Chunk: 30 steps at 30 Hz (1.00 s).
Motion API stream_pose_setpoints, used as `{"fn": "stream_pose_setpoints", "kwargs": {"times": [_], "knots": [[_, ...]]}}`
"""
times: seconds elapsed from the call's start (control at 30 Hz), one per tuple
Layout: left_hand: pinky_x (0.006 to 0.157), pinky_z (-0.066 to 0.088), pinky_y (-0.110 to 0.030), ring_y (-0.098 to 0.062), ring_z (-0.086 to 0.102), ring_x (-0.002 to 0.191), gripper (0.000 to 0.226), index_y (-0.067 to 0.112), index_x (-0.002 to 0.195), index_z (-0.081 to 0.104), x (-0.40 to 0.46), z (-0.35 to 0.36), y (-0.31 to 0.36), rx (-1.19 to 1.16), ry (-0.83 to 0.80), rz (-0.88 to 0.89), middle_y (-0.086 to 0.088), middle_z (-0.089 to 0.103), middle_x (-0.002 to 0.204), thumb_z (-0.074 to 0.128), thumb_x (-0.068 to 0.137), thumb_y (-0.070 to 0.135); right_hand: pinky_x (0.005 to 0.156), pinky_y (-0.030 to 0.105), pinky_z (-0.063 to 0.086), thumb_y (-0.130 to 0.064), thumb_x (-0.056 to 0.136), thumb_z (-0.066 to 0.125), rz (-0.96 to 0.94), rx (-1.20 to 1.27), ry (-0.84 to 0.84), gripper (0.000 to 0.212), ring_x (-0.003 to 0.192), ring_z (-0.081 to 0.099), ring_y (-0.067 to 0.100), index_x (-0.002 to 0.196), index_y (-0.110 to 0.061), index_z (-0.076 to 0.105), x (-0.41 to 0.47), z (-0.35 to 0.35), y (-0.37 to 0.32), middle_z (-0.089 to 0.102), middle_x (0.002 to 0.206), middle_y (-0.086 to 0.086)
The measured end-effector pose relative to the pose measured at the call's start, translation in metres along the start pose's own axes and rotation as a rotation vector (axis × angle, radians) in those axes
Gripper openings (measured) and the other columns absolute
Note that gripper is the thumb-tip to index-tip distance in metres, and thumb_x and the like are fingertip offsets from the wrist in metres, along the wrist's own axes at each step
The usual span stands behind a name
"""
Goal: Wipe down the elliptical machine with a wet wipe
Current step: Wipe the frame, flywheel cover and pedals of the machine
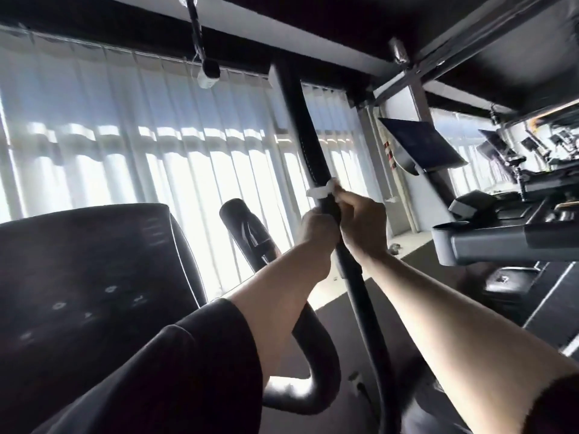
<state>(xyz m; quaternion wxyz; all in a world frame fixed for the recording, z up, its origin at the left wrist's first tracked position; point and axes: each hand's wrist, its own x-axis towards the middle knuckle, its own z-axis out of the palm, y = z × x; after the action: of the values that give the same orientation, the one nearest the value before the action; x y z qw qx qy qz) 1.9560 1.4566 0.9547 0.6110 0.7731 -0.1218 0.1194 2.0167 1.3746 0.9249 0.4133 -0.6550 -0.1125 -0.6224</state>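
Both forearms reach up from the bottom edge toward the elliptical's tall black moving handlebar [316, 145], beside the dark console [87, 277]. Left hand [319, 233] curls its fingers around the bar. Just above, right hand [363, 220] clamps a white wet wipe [321, 191] wrapped against that bar.

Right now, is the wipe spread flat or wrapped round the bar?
Wrapped: the white wipe bands round the black handlebar, pinched by the right hand.
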Motion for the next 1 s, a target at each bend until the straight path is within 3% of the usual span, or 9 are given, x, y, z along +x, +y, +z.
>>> {"fn": "stream_pose_setpoints", "kwargs": {"times": [0.07,0.2,0.3,0.37,0.63,0.7,0.8,0.9,1.0], "knots": [[0.061,0.033,-0.023,-0.016,0.047,0.071,0.02,0.009,0.088,0.061,0.001,0.001,0.015,-0.027,0.041,0.065,-0.004,0.054,0.077,0.042,0.094,0.005,0.053,0.001,0.033,-0.008,0.099,0.05,0.019,-0.073,-0.038,0.031,0.046,0.048,0.002,0.096,-0.028,0.073,-0.008,-0.005,0.003,0.064,0.061,-0.001],[0.082,0.041,-0.032,-0.024,0.052,0.105,0.05,0.024,0.141,0.046,0.022,-0.008,0.043,-0.033,0.022,0.163,-0.003,0.056,0.118,0.038,0.094,0.007,0.059,-0.003,0.034,0.001,0.092,0.053,-0.013,-0.042,0.008,0.03,0.057,0.056,0.001,0.095,-0.018,0.076,0.03,0.005,-0.016,0.069,0.071,-0.011],[0.069,0.038,-0.031,-0.023,0.047,0.077,0.027,0.011,0.088,0.061,0.046,-0.012,0.049,-0.002,0.015,0.212,-0.006,0.052,0.078,0.035,0.091,0.007,0.055,0.014,0.035,-0.008,0.088,0.052,-0.016,0.043,-0.015,0.025,0.055,0.051,0.006,0.067,-0.012,0.065,0.082,0.016,-0.042,0.06,0.057,-0.01],[0.071,0.04,-0.032,-0.023,0.045,0.079,0.027,0.014,0.074,0.053,0.056,-0.014,0.047,0.0,0.035,0.192,-0.007,0.049,0.077,0.033,0.09,0.005,0.078,0.016,0.043,-0.006,0.093,0.051,-0.028,0.021,-0.028,0.024,0.093,0.066,0.022,0.102,-0.002,0.073,0.114,0.025,-0.056,0.074,0.098,0.009],[0.096,0.045,-0.035,-0.04,0.053,0.119,0.043,0.011,0.133,0.055,0.067,-0.011,0.043,-0.221,0.038,0.178,-0.017,0.057,0.131,0.035,0.095,0.009,0.1,0.018,0.041,0.001,0.094,0.045,-0.135,-0.111,-0.136,0.033,0.121,0.057,0.024,0.116,-0.004,0.07,0.162,0.034,-0.068,0.064,0.127,0.013],[0.097,0.047,-0.037,-0.036,0.055,0.118,0.038,0.007,0.128,0.058,0.065,-0.012,0.043,-0.274,0.053,0.136,-0.017,0.059,0.128,0.037,0.096,0.01,0.098,0.009,0.037,0.012,0.088,0.044,-0.213,-0.115,-0.099,0.042,0.117,0.06,0.018,0.11,-0.008,0.074,0.143,0.027,-0.062,0.067,0.123,0.009],[0.068,0.045,-0.029,-0.021,0.054,0.069,0.026,0.008,0.084,0.062,0.055,-0.02,0.047,-0.411,0.074,0.081,-0.008,0.058,0.074,0.041,0.098,0.01,0.083,-0.007,0.034,0.017,0.081,0.047,-0.307,-0.012,-0.033,0.044,0.103,0.06,0.006,0.099,-0.009,0.077,0.093,0.013,-0.039,0.073,0.103,-0.002],[0.081,0.051,-0.031,-0.024,0.062,0.095,0.017,0.004,0.102,0.061,0.053,-0.022,0.05,-0.436,0.076,0.079,-0.01,0.066,0.098,0.044,0.099,0.005,0.093,0.007,0.045,0.01,0.087,0.056,-0.319,-0.024,-0.002,0.036,0.101,0.061,-0.002,0.11,-0.011,0.074,0.023,0.005,0.0,0.069,0.115,-0.004],[0.062,0.047,-0.028,-0.022,0.056,0.074,0.02,0.003,0.088,0.059,0.045,-0.025,0.048,-0.468,0.055,0.097,-0.01,0.059,0.081,0.042,0.098,0.0,0.104,0.017,0.04,0.017,0.083,0.049,-0.318,-0.062,-0.014,0.047,0.119,0.052,0.002,0.115,-0.008,0.071,-0.051,-0.011,0.024,0.056,0.13,-0.004]]}}
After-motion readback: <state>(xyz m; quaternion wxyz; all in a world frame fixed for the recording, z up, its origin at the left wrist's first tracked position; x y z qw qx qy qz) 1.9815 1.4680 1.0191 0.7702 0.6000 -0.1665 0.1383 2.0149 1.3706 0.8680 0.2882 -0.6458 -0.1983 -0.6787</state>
